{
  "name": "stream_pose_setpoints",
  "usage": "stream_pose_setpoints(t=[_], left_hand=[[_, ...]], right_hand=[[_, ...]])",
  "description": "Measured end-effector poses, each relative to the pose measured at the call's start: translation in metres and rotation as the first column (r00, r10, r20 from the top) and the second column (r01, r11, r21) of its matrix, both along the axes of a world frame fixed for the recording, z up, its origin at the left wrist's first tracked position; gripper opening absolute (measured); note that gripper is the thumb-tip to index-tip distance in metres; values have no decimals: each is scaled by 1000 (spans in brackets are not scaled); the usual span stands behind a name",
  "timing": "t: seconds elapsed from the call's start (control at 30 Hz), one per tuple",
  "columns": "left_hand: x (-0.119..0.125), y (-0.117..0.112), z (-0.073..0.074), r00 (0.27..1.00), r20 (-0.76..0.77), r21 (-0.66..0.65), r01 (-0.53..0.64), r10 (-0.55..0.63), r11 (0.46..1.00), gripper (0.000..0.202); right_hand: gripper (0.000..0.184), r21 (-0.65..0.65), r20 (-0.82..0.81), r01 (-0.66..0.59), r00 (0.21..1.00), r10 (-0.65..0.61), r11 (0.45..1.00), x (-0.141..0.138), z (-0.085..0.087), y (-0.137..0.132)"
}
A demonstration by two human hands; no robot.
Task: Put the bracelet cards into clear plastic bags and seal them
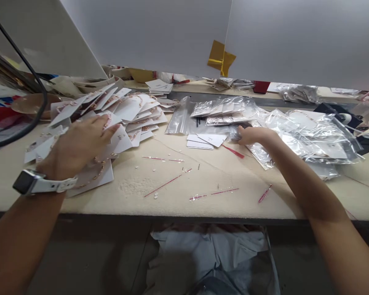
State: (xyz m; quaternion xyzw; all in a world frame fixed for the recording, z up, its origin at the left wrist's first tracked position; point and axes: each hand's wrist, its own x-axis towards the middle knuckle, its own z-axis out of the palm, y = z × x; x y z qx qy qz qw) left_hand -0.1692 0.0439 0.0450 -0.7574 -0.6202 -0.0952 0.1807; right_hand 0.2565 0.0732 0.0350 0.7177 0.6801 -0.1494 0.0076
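Observation:
My left hand (pixel 80 141), with a white-banded watch (pixel 43 182) at the wrist, lies over a heap of white jewelry cards (pixel 135 108). Its thumb and forefinger are apart, touching the cards; the other fingers are partly hidden. Chains or bracelets are fixed to several of these cards. Toward the right, my right hand (pixel 253 135) has its fingers curled down on a clear plastic bag (pixel 233 133), between two groups of bagged cards. Just left of those fingertips lie a few loose white cards (pixel 207 140) and a red tassel-like strip (pixel 233 151).
Bagged cards (pixel 307 133) are piled at the right, with another bagged stack (pixel 224 110) at the centre back. Thin pink strips (pixel 167 183) and white bits litter the cloth-covered table (pixel 135 205). A black cable (pixel 39 94) curves down at the left; white panels (pixel 160 37) stand behind.

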Motion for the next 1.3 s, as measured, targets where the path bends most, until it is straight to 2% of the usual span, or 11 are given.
stream_pose_setpoints(t=[0.1,0.2,0.3,0.4,0.5,0.63,0.77,0.9,1.13,1.2,1.3], left_hand=[[24,-21,15,968,5,68,-252,253,965,65],[47,-34,29,957,67,224,-289,281,931,59],[76,-34,32,996,46,279,-84,74,957,63],[117,-25,18,958,-69,195,285,-277,938,66],[162,-15,-11,777,-213,148,625,-592,766,53],[197,-10,-51,595,-324,145,800,-736,583,36],[196,-8,-70,571,-181,107,821,-801,561,42],[188,-4,-72,572,-59,77,820,-818,567,38],[189,-5,-74,572,-23,28,820,-820,572,39],[189,-4,-74,573,-13,14,820,-820,573,39],[189,-4,-74,575,-3,0,818,-818,575,38]], right_hand=[[79,21,24,-8,1000,8,1000,7,1,-4],[70,67,52,-78,996,75,995,15,-9,-11],[55,176,101,-140,987,123,974,22,-26,-17],[49,264,146,-181,978,146,947,25,-41,-18],[43,313,182,-200,972,148,928,25,-47,-18],[38,347,214,-183,970,112,920,21,-46,-19],[34,404,207,-125,977,42,906,21,-45,-20],[26,474,152,-80,988,8,877,25,-50,-17],[12,531,21,-55,998,52,846,37,-46,-18],[18,583,-81,-47,990,116,811,43,-43,-20],[18,718,-320,86,922,217,691,51,-38,-21]])
